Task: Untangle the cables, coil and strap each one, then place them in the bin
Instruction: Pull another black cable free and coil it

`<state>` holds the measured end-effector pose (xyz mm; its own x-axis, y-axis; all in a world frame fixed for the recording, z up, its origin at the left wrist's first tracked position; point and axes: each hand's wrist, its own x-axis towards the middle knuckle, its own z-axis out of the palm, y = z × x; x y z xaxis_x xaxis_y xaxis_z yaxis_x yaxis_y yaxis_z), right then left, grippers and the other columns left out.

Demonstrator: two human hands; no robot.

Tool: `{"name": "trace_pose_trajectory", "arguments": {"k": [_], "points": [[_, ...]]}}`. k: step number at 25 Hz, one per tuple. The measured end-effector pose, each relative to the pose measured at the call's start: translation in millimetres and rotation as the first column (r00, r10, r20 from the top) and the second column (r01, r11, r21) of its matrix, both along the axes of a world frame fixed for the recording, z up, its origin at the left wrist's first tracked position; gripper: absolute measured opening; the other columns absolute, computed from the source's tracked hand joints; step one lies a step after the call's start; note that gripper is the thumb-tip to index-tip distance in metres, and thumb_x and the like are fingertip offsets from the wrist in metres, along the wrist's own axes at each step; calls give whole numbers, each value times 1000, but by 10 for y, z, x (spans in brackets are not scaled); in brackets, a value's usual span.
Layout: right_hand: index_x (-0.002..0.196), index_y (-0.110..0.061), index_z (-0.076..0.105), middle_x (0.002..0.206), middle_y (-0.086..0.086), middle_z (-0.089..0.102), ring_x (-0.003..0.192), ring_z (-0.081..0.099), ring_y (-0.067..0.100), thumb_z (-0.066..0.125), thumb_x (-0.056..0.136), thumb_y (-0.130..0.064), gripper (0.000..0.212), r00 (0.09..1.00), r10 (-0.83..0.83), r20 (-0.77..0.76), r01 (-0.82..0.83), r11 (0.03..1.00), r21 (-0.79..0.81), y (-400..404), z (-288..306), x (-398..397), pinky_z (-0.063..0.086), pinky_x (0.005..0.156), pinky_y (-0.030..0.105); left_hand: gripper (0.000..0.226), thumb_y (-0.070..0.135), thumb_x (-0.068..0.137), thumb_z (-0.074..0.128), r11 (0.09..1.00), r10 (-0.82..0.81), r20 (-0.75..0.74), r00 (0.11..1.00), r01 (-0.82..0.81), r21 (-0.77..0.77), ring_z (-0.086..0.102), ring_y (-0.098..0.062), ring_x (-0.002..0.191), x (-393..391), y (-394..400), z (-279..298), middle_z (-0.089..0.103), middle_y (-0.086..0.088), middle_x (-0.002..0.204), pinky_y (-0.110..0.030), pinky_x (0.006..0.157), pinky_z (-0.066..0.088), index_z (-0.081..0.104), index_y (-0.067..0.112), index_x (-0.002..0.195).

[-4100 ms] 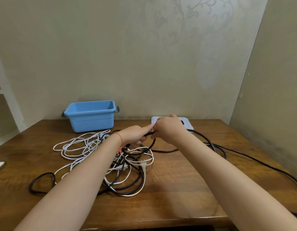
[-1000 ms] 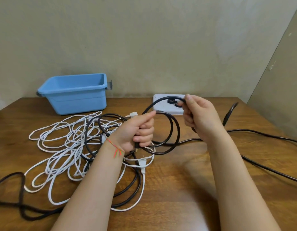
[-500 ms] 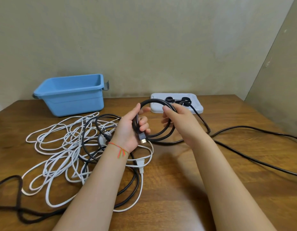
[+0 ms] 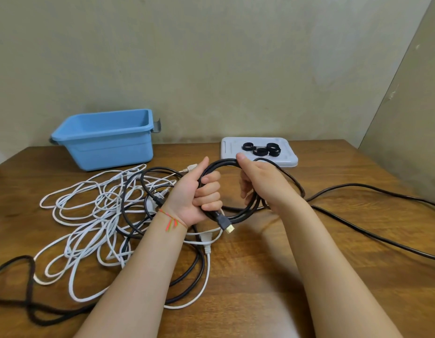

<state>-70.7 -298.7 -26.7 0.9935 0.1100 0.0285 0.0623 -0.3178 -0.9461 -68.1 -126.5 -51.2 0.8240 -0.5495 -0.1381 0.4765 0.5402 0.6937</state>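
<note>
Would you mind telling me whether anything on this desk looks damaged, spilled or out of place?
Nothing looks damaged or spilled. The only disorder is the expected one: white cables tangled with black cable left of the coil, whose tail still trails right.

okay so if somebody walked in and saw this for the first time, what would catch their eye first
Most likely the black cable coil held up at centre, the left hand gripping one side and the right hand the other. Next, the sprawl of tangled white and black cables on the wooden table to the left, with the blue plastic bin behind it by the wall.
</note>
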Motion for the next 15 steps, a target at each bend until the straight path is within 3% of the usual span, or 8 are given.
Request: {"name": "trace_pose_trajectory", "arguments": {"k": [3,5,7,9,12,15], "points": [[67,-12,55,51,-1,52,46,50,14,42,96,-62,59,996,-50,76,65,975,-212,-41,-17,6,42,54,29,52,45,100,43,976,189,-96,977,-197,-90,15,-7,31,52,25,-36,19,9,38,-20,36,16,35,21,55],[74,-13,60,59,-3,56,55,52,14,52,93,-60,51,997,-51,62,70,931,-357,-132,-27,36,42,58,29,51,44,99,43,924,303,-199,932,-339,-180,18,-7,31,93,82,-60,20,9,39,-22,38,16,35,22,53],[81,-18,62,75,-2,63,70,58,15,63,90,-46,29,997,-53,51,71,876,-478,-268,-34,76,47,63,29,52,44,99,42,830,413,-303,859,-492,-263,18,-8,32,128,176,-88,21,8,40,-22,38,17,35,23,52],[84,-21,59,85,-1,65,74,63,15,67,89,-28,12,990,-121,66,138,870,-474,-402,-28,100,51,63,26,51,44,98,40,717,521,-349,779,-621,-317,19,-8,33,157,277,-107,23,9,41,-22,37,19,35,23,52],[86,-13,57,76,2,64,55,61,10,73,87,-19,17,958,-251,138,285,882,-375,-486,-12,98,38,43,14,48,43,96,39,649,631,-295,717,-697,-304,19,-10,36,137,292,-83,24,9,44,-24,39,21,36,22,53],[82,-12,57,80,2,59,72,57,23,71,88,-17,16,937,-232,261,342,754,-561,-371,8,78,37,54,27,45,41,96,36,662,712,-92,697,-708,-244,19,-11,38,96,196,-19,24,6,45,-26,41,19,36,21,56]]}}
